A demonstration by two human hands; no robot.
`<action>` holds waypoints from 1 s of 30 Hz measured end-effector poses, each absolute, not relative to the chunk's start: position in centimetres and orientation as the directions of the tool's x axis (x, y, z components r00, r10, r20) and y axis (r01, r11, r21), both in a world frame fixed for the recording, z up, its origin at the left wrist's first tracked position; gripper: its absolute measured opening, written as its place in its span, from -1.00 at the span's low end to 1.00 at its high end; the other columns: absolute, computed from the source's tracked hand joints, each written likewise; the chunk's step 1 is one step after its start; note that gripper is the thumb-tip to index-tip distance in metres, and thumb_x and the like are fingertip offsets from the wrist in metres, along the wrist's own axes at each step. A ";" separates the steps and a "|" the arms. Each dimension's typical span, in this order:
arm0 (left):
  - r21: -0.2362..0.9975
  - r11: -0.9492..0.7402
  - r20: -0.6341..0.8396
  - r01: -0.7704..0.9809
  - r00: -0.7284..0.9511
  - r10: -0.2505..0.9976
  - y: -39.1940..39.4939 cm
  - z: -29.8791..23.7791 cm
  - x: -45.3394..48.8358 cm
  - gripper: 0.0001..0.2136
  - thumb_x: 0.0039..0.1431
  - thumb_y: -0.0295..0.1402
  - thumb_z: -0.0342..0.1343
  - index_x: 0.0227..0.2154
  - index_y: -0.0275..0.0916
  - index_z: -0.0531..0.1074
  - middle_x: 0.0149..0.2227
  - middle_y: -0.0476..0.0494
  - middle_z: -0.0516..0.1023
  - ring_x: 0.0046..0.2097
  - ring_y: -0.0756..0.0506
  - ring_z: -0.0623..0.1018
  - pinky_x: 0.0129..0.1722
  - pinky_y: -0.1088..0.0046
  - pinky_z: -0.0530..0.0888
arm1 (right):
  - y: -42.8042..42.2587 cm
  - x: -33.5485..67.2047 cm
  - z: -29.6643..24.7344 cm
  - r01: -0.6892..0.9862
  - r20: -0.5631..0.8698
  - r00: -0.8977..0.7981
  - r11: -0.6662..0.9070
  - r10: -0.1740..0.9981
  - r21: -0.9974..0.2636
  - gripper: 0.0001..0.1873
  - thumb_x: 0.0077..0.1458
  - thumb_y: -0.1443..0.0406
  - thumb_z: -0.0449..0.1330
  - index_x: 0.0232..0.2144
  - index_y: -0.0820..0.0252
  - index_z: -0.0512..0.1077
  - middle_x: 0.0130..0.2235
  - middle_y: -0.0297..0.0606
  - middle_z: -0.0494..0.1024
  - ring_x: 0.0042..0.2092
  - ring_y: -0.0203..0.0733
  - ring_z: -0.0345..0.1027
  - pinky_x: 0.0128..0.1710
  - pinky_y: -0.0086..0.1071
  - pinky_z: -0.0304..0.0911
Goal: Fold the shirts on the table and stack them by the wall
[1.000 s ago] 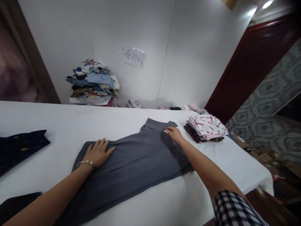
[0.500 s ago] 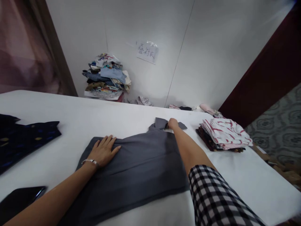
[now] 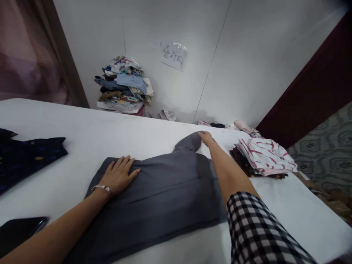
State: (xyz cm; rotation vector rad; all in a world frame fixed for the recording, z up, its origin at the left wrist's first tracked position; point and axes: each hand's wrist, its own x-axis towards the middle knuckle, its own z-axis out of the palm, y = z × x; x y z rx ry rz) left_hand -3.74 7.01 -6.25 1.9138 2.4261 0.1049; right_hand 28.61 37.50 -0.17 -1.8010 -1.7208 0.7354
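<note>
A dark grey shirt (image 3: 165, 194) lies spread across the white table (image 3: 129, 135) in front of me. My left hand (image 3: 118, 174), with a silver bracelet at the wrist, rests flat on the shirt's upper left part, its fingers extended. At the far right of the garment, my right hand (image 3: 205, 137) pinches the edge of a grey flap that looks like the sleeve (image 3: 189, 142). That flap is drawn out beyond the shirt's far edge. My right forearm, in a black-and-white checked sleeve, covers part of the shirt's right side.
Folded clothes (image 3: 266, 156) are stacked at the right, a striped white one on top. A dark patterned garment (image 3: 33, 156) and a black glossy object (image 3: 20, 233) lie at the left. Behind the table rises a tall clothes pile (image 3: 125, 84); a paper sign (image 3: 173, 56) hangs on the wall.
My right hand has moved slightly farther away and right, pulling the bunched grey flap out into a longer, rounded shape. My left hand stays flat on the shirt.
</note>
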 end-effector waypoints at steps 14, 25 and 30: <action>0.083 0.244 -0.010 0.966 -0.244 0.970 6.8 -5.7 -3.3 -0.33 0.23 -0.01 -0.28 0.28 -0.33 0.09 0.35 -0.22 0.03 0.36 -0.24 0.00 0.29 0.05 0.00 | 34.6 19.4 -2.2 0.796 -0.175 -0.152 0.016 0.973 -0.606 -0.64 -0.17 0.14 0.37 -0.35 0.29 0.51 -0.19 0.03 0.57 0.01 0.08 0.39 -0.10 -0.30 0.28; 0.137 0.226 0.041 0.964 -0.233 0.972 6.9 -6.2 -3.4 -0.34 0.21 -0.01 -0.25 0.26 -0.33 0.12 0.33 -0.26 0.08 0.35 -0.26 0.03 0.28 0.02 0.01 | 34.6 21.7 -1.2 0.379 0.024 -0.152 0.081 0.988 -0.922 -0.78 0.22 0.26 -0.04 -0.19 0.20 0.36 -0.34 -0.30 0.55 -0.32 -0.27 0.43 -0.30 -0.41 0.37; 0.135 0.240 0.035 0.961 -0.247 0.968 6.8 -6.0 -3.3 -0.33 0.20 -0.01 -0.24 0.27 -0.34 0.10 0.33 -0.25 0.09 0.35 -0.25 0.02 0.29 0.04 0.01 | 34.9 23.6 -2.7 0.462 -0.113 -0.073 -0.067 0.991 -0.884 -0.79 0.25 0.28 0.05 -0.18 0.30 0.40 -0.24 -0.18 0.53 -0.28 -0.24 0.44 -0.27 -0.31 0.41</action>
